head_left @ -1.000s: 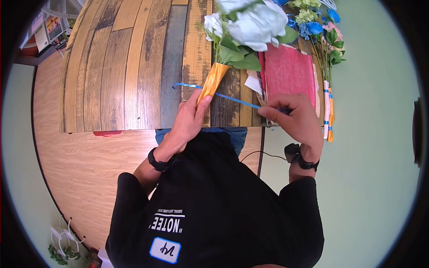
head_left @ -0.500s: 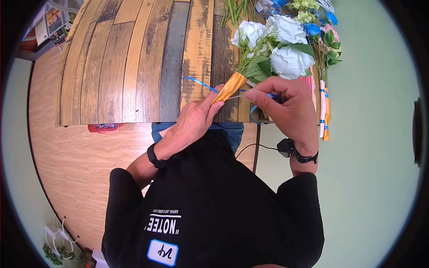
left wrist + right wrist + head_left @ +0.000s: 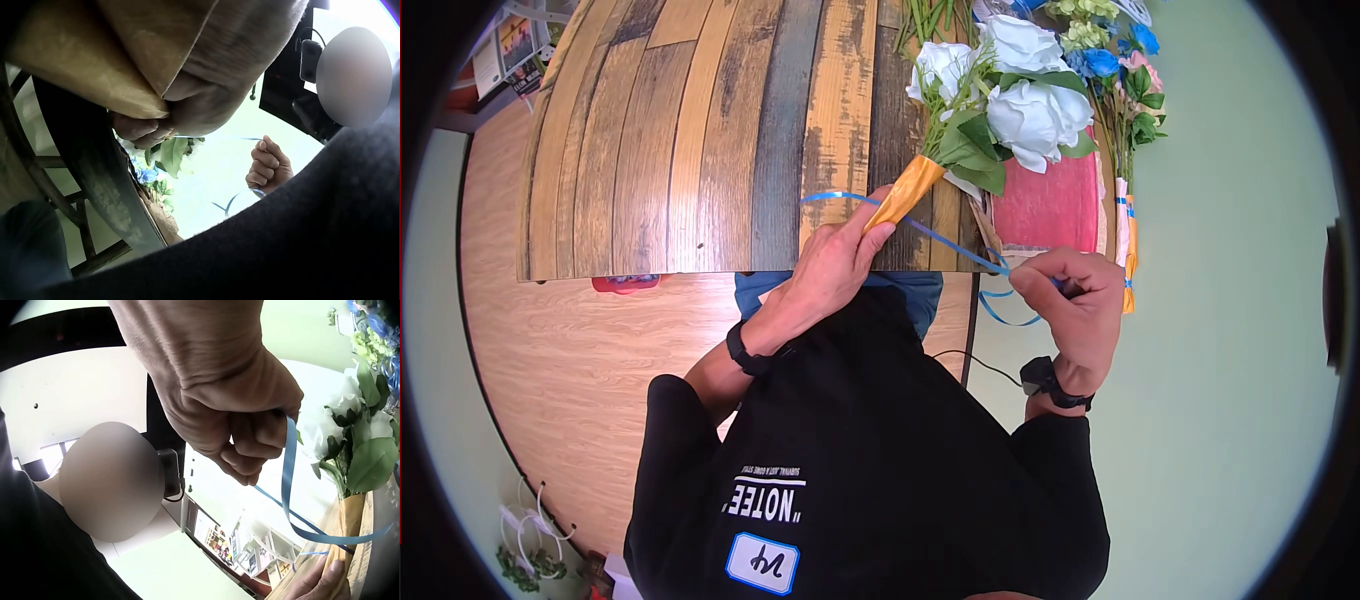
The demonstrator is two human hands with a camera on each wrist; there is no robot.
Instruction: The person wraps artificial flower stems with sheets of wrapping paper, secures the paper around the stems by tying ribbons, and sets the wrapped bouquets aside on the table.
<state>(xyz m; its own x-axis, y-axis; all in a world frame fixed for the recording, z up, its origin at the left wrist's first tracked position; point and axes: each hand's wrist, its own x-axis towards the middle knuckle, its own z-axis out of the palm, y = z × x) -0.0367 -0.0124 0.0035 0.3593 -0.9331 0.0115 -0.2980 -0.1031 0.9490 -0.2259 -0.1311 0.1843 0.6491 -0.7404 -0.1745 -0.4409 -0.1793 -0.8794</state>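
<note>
A bouquet of white roses (image 3: 1010,90) lies on the plank table (image 3: 700,130), its stems wrapped in an orange paper cone (image 3: 905,190). My left hand (image 3: 840,255) grips the cone's lower end. A blue ribbon (image 3: 940,238) runs from the cone to my right hand (image 3: 1065,295), which pinches it in a fist off the table's front right corner. In the right wrist view the blue ribbon (image 3: 289,481) loops down to the orange cone (image 3: 344,531), with the white roses (image 3: 340,425) above. The left wrist view shows the orange wrap (image 3: 87,69) in my fingers and the right hand (image 3: 269,165) far off.
A red sheet (image 3: 1050,200) lies at the table's right edge under the blooms. A finished bouquet with blue and pink flowers (image 3: 1130,70) and ribbon-tied stems lies beside it. Loose green stems (image 3: 930,20) sit at the back. Wooden floor lies left of the table.
My right hand has drawn down and right, away from the cone, pulling the ribbon taut off the table's corner. The bouquet shifted slightly; my left hand keeps its grip.
</note>
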